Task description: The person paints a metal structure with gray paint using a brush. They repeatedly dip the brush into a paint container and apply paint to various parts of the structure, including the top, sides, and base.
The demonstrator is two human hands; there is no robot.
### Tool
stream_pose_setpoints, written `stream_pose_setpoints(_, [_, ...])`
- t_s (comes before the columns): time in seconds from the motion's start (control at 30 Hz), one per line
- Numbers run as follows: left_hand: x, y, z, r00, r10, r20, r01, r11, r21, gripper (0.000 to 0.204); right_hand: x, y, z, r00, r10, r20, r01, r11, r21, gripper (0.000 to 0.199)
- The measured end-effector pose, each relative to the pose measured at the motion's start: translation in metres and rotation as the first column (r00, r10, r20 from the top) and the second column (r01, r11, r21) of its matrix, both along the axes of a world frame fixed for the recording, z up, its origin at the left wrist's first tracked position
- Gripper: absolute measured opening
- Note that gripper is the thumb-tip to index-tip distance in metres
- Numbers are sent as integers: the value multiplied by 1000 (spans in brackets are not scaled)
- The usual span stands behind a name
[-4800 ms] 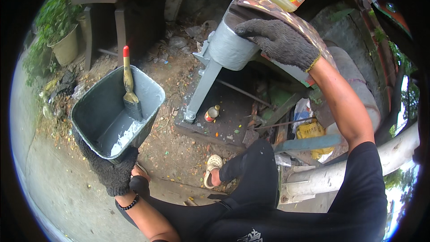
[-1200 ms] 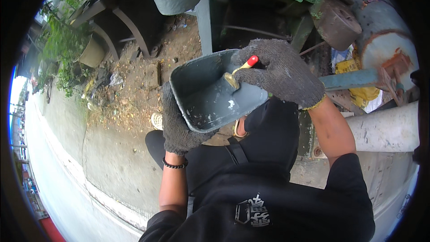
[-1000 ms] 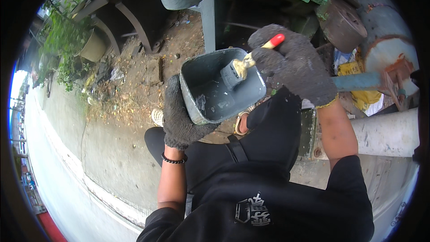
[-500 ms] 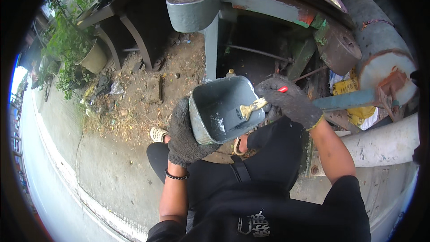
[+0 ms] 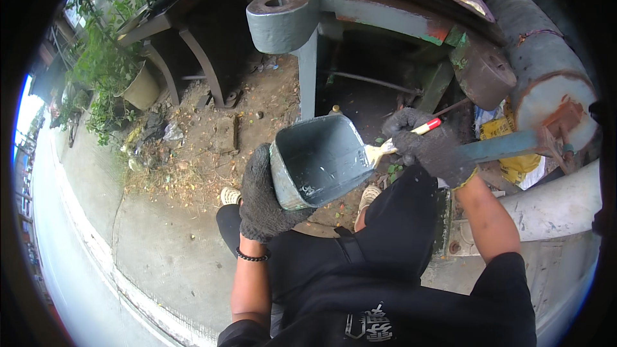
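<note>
Left hand (image 5: 265,200): gloved, wrapped round the left side and underside of the tub.
Right hand (image 5: 429,148): gloved, fingers closed on the brush handle, red tip poking out beyond the glove.
Tub (image 5: 324,183): held above the lap, tilted, mouth facing up; grey inside with a few pale smears. Paint depth cannot be told.
Brush (image 5: 384,151): head at the tub's right rim, apart from the metal frame; exact lie of the bristles unclear.
Grey parts: round end (image 5: 279,31), its leg (image 5: 308,80) and most of the crossbar (image 5: 385,16) look coated. Top of the round end looks brownish about its hole.
Other colours: red patch (image 5: 438,29) near the crossbar's right end; brown end piece (image 5: 483,77) with green flecks; green leg (image 5: 437,87) behind. No grey coat evident on these.
Estimate: left portion largely covered, right portion left over; coat quality not readable.
Right side: grey cylinder (image 5: 536,42), yellow sack (image 5: 514,164) below it.
</note>
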State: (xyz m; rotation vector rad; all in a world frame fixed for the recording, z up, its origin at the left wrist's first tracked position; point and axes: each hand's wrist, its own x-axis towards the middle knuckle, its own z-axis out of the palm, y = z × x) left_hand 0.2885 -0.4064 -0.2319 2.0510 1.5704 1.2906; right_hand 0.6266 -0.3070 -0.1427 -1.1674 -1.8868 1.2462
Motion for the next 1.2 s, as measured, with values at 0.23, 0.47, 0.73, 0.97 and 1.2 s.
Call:
stream_pose_setpoints(0.23, [-5, 14, -14, 999, 28, -44, -27, 999, 33, 125, 20, 26, 8, 985, 167, 34, -164, 983, -83, 35])
stream_pose_setpoints(0.47, [-10, 34, -12, 996, -69, -62, 66, 996, -51, 127, 36, 21, 34, 954, 54, 296, -130, 961, 245, 32])
stream_pose_setpoints(0.73, [-17, 38, -25, 993, -116, -11, 114, 990, -81, 131, 21, 35, 38, 942, 323, 96, -333, 935, 119, 26])
stream_pose_setpoints(0.97, [-18, 26, -33, 994, -66, 88, 79, 986, -149, 135, 36, 33, 40, 911, 377, 168, -378, 925, -22, 25])
stream_pose_setpoints(1.2, [-32, 14, -38, 970, 48, 238, 4, 977, -213, 141, 56, 38, -4, 974, 128, -189, -111, 989, 96, 29])
